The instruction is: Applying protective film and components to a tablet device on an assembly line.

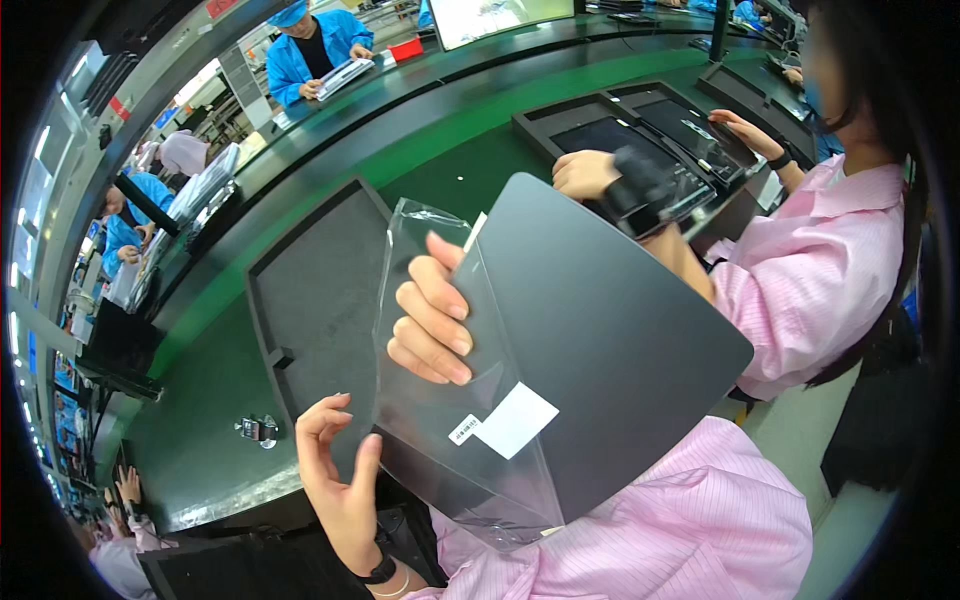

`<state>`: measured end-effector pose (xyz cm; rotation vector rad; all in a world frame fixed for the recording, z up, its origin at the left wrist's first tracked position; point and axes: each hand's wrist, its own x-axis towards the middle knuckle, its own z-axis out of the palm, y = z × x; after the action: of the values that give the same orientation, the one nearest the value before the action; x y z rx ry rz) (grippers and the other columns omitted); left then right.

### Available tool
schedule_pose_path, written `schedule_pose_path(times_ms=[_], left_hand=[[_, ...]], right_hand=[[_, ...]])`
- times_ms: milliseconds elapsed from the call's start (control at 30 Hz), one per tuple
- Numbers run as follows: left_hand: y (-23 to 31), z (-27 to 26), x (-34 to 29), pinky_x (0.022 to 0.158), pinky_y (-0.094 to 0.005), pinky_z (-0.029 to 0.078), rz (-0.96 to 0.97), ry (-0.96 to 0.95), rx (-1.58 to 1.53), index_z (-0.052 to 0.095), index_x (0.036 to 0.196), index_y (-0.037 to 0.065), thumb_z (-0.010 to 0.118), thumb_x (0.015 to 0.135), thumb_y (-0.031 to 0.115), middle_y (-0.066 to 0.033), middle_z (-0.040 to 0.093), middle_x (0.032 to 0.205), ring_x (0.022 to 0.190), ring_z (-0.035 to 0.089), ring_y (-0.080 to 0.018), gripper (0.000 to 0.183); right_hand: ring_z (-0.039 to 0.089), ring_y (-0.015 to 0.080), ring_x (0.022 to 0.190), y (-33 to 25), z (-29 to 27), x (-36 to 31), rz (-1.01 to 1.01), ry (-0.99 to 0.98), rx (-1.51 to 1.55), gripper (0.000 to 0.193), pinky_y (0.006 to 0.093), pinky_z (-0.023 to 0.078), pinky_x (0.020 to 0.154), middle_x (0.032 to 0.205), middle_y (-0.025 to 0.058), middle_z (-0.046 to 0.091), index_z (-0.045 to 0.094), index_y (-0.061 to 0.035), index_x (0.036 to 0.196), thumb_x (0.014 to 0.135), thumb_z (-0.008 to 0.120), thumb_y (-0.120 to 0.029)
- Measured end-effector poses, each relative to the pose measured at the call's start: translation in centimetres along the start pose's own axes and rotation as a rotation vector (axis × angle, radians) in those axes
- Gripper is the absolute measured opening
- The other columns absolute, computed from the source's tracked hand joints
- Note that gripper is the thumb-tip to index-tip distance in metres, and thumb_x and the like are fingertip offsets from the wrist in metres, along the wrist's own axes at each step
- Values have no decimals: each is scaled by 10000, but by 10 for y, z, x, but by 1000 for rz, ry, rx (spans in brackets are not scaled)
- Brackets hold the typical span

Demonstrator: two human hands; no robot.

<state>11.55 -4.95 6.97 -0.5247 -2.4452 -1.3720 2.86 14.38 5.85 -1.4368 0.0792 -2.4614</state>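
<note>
Gripping the dark gray panel and its clear plastic film near the panel's left edge, the right hand shows only curled fingers; its wrist and forearm are hidden. The left hand is loosely spread beside the film's lower left, contact hard to judge. The panel is held above the person's lap, overlapping the right rim of a black tray on the green counter; a white label has unreadable print, if any.
</note>
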Motion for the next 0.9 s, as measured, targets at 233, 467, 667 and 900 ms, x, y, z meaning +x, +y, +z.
schedule_pose_path(times_ms=[233, 467, 667, 900], left_hand=[[-16, -23, 40, 751, -241, 434, -290, -606, -262, 527, 1159, -47, 601, 844, 398, -62, 610, 1014, 874, 552, -105, 551], [-31, -16, 6, 621, -211, 420, -563, -519, -661, 660, 846, -52, 704, 747, 129, -23, 633, 737, 676, 540, -73, 210], [-16, -59, -21, 618, -224, 438, -578, -386, -551, 656, 782, -83, 735, 673, 88, -85, 655, 707, 650, 578, -105, 218], [-37, -76, -34, 534, -223, 409, -627, -441, -516, 648, 693, -77, 750, 631, 149, -102, 628, 593, 533, 573, -124, 256]], right_hand=[[521, 222, 502, 17, -6, -13, -65, 16, 93, 551, 315, 404, 537, 581, 51, 488, 461, -93, 721, 1006, 56, -334], [603, 277, 809, -1, 16, -9, 175, 1081, -196, 403, 347, 510, 601, 843, 129, 606, 564, -13, 1023, 974, 376, -366], [561, 208, 1040, -46, 70, -51, 354, 880, -182, 570, 296, 421, 901, 1193, 168, 554, 445, 71, 1276, 887, 435, -345], [528, 186, 1090, -48, 86, -47, 674, 940, -498, 609, 267, 388, 924, 1229, 162, 530, 373, 116, 1316, 806, 487, -197]])
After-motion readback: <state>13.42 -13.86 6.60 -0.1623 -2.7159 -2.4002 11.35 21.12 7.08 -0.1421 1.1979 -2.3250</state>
